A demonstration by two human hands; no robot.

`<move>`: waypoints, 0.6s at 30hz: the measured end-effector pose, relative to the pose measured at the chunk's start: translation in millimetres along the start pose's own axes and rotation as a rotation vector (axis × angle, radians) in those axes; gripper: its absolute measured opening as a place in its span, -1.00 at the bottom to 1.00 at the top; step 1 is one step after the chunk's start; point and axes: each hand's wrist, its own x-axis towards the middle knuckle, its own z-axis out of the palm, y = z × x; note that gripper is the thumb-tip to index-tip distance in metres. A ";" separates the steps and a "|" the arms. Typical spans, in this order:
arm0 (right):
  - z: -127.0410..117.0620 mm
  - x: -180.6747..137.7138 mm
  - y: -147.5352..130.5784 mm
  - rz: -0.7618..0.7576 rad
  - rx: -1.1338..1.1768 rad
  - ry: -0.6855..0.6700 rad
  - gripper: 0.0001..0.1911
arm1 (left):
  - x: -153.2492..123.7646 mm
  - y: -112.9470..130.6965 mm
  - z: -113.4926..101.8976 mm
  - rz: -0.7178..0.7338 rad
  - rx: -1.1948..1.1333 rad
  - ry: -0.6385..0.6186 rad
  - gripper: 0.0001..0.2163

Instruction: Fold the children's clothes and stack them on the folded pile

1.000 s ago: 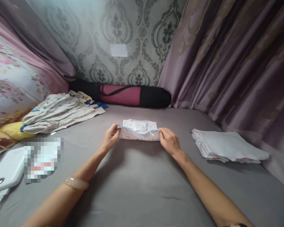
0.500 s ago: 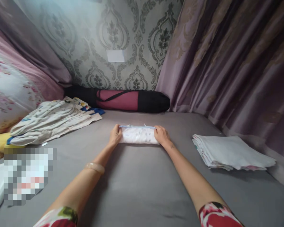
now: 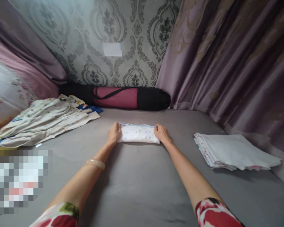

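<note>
A white cloth [image 3: 139, 134] with small faint prints and a light-blue edge lies folded into a narrow bundle on the grey sheet [image 3: 142, 183]. At its left end, my left hand [image 3: 114, 133] is closed on the cloth, thumb and fingers pinching near the blue edge. The right end is gripped by my right hand [image 3: 162, 133] in the same way, at the far corner. Both arms reach straight forward, and a pale bangle [image 3: 96, 163] sits on the left forearm. What lies under the fingers is hidden.
To the left spreads a heap of printed cloths [image 3: 49, 119]. On the right sits a folded white cloth stack [image 3: 236, 151]. A long black and maroon bag [image 3: 118, 97] lies along the wall. Purple curtains [image 3: 217, 63] hang at the right, and a blurred patch [image 3: 21, 179] covers something at lower left.
Both hands keep their hold on the folded cloth, and its blue edge has shifted slightly. The whole view has tilted a little, moving the surroundings slightly.
</note>
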 end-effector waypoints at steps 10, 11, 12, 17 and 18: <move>1.1 1.7 -0.8 0.069 0.010 0.000 -0.66 | 3.2 2.4 -8.0 -0.029 0.098 -0.022 -0.78; -1.7 0.7 -1.5 0.071 0.020 -0.001 -0.65 | 1.4 3.4 -11.4 -0.014 0.110 -0.005 -0.77; -4.5 -1.4 -3.3 0.061 0.027 0.014 -0.64 | -1.7 5.1 -14.8 0.022 0.127 0.016 -0.74; -7.4 -25.6 -32.5 -0.290 0.066 0.119 -0.49 | -31.4 27.0 -19.4 0.438 0.156 -0.044 -0.61; -5.6 -31.1 -40.7 -0.389 0.073 0.081 -0.47 | -37.3 33.0 -17.1 0.493 0.167 -0.083 -0.59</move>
